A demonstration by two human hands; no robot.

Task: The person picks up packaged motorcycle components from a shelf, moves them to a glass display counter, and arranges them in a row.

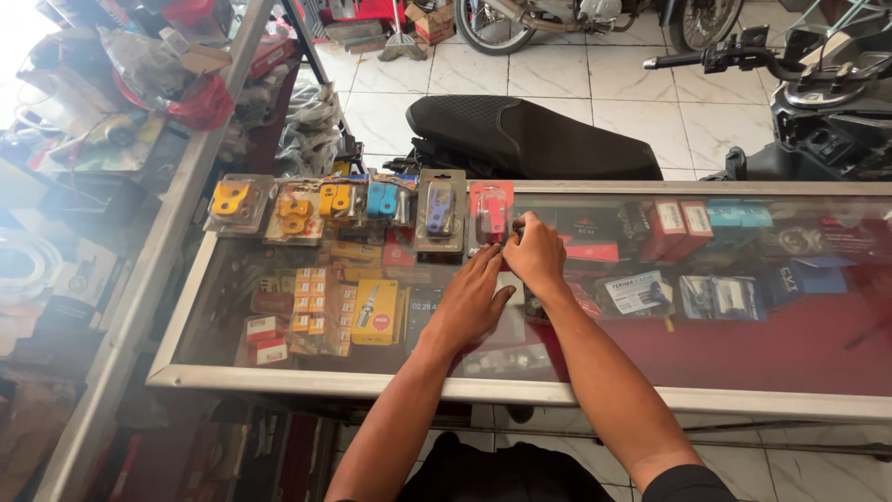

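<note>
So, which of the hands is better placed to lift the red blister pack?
The right hand: its fingers already touch the red blister pack. The left hand lies flat on the glass counter, lower down.

Beside the red blister pack (491, 216) I see purple (439, 210), blue (382, 199) and orange ones (229, 200). Behind it sits my black seat (530, 138).

Glossy glass counter top (743, 344) in matt metal frame; clear shiny plastic blister packs (440, 212).
</note>
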